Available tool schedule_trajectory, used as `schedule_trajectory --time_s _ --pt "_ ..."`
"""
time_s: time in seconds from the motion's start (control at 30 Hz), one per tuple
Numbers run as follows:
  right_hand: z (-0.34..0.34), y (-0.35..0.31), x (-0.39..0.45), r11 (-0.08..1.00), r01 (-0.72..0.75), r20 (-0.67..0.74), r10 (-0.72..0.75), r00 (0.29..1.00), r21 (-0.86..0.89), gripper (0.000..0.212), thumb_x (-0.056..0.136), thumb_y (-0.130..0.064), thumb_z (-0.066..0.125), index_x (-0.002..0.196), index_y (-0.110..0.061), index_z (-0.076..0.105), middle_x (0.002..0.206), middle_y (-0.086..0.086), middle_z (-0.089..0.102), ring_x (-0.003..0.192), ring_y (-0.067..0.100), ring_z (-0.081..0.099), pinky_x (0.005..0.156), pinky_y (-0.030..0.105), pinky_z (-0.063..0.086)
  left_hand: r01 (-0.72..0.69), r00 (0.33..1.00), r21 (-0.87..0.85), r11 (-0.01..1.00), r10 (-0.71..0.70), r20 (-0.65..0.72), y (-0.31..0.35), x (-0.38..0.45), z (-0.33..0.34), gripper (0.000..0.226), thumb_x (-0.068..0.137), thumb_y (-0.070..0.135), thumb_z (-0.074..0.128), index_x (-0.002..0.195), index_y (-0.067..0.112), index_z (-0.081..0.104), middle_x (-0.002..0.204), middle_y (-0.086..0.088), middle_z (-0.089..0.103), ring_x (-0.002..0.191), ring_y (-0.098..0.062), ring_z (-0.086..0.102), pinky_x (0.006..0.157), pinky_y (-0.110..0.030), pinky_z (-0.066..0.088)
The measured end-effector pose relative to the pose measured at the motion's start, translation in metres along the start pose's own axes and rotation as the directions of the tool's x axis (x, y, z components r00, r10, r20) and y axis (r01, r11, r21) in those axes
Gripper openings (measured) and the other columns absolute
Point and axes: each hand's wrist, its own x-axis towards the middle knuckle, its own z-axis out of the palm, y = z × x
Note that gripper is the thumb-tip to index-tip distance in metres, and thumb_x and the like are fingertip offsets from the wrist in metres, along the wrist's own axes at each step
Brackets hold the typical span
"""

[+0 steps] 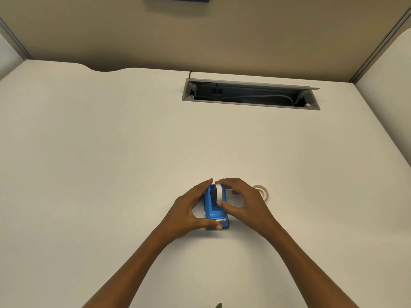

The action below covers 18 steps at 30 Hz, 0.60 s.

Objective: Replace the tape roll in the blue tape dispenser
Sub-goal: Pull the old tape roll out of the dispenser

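**Both hands on the blue dispenser**

The left hand (189, 210) cups the glossy blue plastic tape dispenser (215, 210), fingers clamped end to end. Its long axis runs away from the person, cutter nearest. The right hand (242, 204) pinches the white tape roll (218, 193) seated inside. A spare clear roll (262, 192) lies beyond the right fingers on the smooth counter (111, 152).

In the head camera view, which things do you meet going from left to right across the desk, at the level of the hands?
left hand → blue tape dispenser → right hand → loose tape roll
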Motion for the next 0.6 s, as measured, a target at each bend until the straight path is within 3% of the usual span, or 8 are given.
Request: schedule_trajectory --time_s 0.27,0.4,0.5,0.6 --pt "-0.005 -0.011 0.002 0.975 -0.075 -0.009 0.079 0.997 0.208 0.043 0.08 -0.016 0.071 0.119 -0.031 0.06 0.12 -0.014 0.063 0.113 -0.002 0.056 0.089 0.009 0.045 -0.025 1.0 0.067 0.997 0.025 0.002 0.006 -0.002 -0.001 0.099 0.052 0.048 0.085 0.129 0.059 0.025 0.135 0.039 0.033 0.123 0.021 0.032 0.097 -0.001 0.029" --pt "-0.01 -0.019 0.002 0.95 -0.094 -0.046 0.112 0.993 0.297 0.045 0.08 -0.013 0.071 0.122 -0.027 0.059 0.114 -0.005 0.068 0.106 0.005 0.062 0.091 0.014 0.049 -0.057 0.997 0.131 0.99 0.064 -0.048 0.016 -0.002 -0.001 0.1 0.051 0.06 0.079 0.133 0.057 0.021 0.139 0.04 0.025 0.125 0.022 0.026 0.105 -0.015 0.028" --pt "-0.014 -0.025 0.001 0.928 -0.101 -0.043 0.124 0.991 0.359 0.042 0.08 -0.012 0.071 0.118 -0.025 0.06 0.111 0.001 0.068 0.101 0.011 0.065 0.086 0.018 0.053 -0.143 0.974 0.071 0.987 0.153 -0.164 0.027 -0.002 -0.002 0.082 0.063 0.046 0.08 0.132 0.051 0.036 0.141 0.031 0.037 0.129 0.008 0.037 0.104 -0.019 0.035" --pt "-0.015 -0.029 -0.001 0.901 -0.142 -0.033 0.17 0.985 0.409 0.037 0.08 -0.013 0.071 0.115 -0.022 0.063 0.11 0.005 0.07 0.099 0.014 0.067 0.083 0.02 0.055 -0.21 0.938 0.013 0.978 0.205 -0.278 0.038 -0.003 -0.002 0.051 0.074 0.03 0.075 0.12 0.044 0.055 0.128 0.022 0.056 0.118 0.0 0.053 0.096 -0.016 0.045"
